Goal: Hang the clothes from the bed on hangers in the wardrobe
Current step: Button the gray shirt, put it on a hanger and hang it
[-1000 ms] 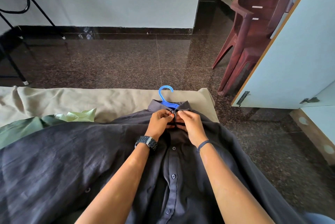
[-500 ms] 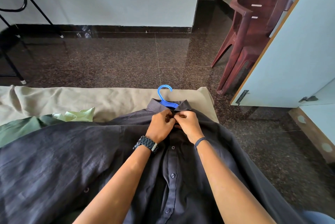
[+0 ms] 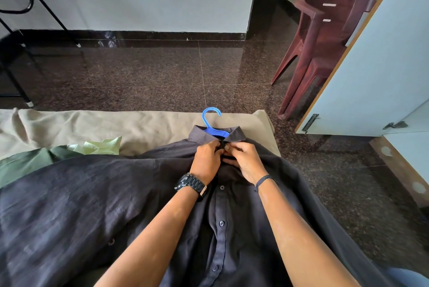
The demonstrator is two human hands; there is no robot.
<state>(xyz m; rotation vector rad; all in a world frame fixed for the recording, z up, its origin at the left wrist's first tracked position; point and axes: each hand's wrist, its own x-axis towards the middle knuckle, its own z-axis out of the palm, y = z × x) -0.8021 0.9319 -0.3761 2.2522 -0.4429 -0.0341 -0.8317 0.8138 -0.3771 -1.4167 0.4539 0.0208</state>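
Shirt: a dark grey button-up shirt [image 3: 97, 203] lies face up across the bed [image 3: 144, 128], collar pointing away from the person, its placket running down the middle between the two forearms.
Hanger: a blue plastic hanger [image 3: 212, 124] sits inside the shirt; only its hook and a short piece of its neck show above the collar, the rest is covered by cloth.
Left hand: the left hand [image 3: 206, 161] rests on the shirt just below the collar, fingers curled and pinching the placket edge at the top button; a dark watch [image 3: 190, 184] sits on the wrist.
Right hand: the right hand [image 3: 246, 161] meets it from the other side, thumb and forefinger pinched on the opposite edge of the placket, the other fingers curled under; a thin dark band circles the wrist.
Contact: the fingertips of both hands touch at the top of the placket.
Hidden: the top button itself is covered by the fingers, so I cannot tell whether it is fastened.
Other clothes: a green garment [image 3: 27, 161] and a pale green one [image 3: 99, 146] lie on the bed to the left, partly under the shirt.
Wardrobe: a pale door [image 3: 380, 73] stands open at right, cut off by the frame.
Beyond: stacked maroon plastic chairs [image 3: 325, 31] stand on the dark floor.
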